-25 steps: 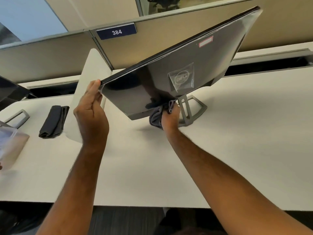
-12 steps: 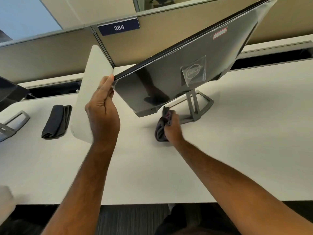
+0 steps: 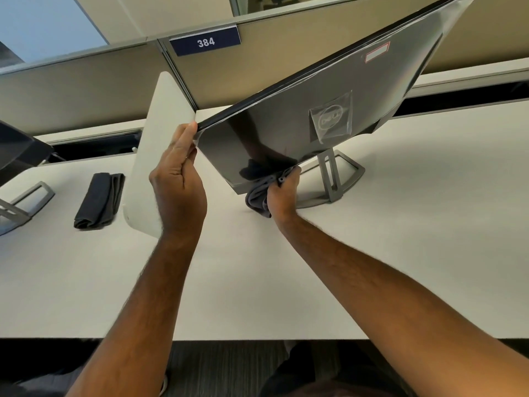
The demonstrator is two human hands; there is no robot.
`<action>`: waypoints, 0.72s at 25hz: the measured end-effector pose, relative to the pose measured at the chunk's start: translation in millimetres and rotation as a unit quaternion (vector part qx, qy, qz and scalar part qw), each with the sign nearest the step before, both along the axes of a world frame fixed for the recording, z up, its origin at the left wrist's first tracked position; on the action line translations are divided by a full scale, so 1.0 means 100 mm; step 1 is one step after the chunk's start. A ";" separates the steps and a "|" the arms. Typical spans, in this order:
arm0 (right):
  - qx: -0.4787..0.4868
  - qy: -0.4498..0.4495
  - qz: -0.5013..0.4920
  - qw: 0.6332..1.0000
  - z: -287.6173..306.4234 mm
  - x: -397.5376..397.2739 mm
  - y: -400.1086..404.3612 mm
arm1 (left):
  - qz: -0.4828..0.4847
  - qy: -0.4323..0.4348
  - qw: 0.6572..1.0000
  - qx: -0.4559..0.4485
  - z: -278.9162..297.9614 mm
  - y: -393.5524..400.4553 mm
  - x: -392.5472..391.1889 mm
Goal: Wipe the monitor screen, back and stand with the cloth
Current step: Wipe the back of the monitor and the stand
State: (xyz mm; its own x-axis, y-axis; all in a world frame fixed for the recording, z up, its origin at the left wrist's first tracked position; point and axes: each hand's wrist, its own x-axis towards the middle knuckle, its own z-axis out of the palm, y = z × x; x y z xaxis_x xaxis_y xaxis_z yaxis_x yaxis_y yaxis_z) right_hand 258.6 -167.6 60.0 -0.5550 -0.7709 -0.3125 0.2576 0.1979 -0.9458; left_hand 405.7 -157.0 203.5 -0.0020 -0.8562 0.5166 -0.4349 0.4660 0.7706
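Over the desk (image 3: 372,253), left hand (image 3: 179,190) gripping monitor (image 3: 300,121) corner, right hand (image 3: 282,193) clutching cloth (image 3: 257,196) at its lower edge

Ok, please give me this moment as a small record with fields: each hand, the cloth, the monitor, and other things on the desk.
left hand: grips the left edge of the tilted dark grey monitor
right hand: holds the crumpled grey cloth at the monitor's lower edge
monitor: back faces the camera, on its grey metal stand
desk: white desk; folded dark cloth lies at left
sign: blue plate 384 on the partition
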 end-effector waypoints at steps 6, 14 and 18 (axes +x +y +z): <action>0.022 0.094 0.136 0.986 -0.07 0.26 0.20 | -0.021 -0.005 1.000 0.002 0.02 0.00 0.02; 0.011 -0.019 -0.026 0.999 -0.02 0.19 0.11 | -0.030 -0.001 1.000 0.007 0.04 0.04 0.03; 0.016 -0.108 -0.062 0.992 0.09 0.58 -0.01 | -0.031 -0.006 1.000 -0.001 0.03 0.04 0.06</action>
State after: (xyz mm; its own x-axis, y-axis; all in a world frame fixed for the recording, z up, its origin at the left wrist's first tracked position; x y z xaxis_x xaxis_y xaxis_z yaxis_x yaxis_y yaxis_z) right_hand 316.3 -168.2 69.2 -0.5619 -0.6890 -0.4578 0.4774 0.1819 -0.8596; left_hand 412.0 -152.9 206.6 -0.0606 -0.8530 0.5184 -0.4151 0.4939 0.7640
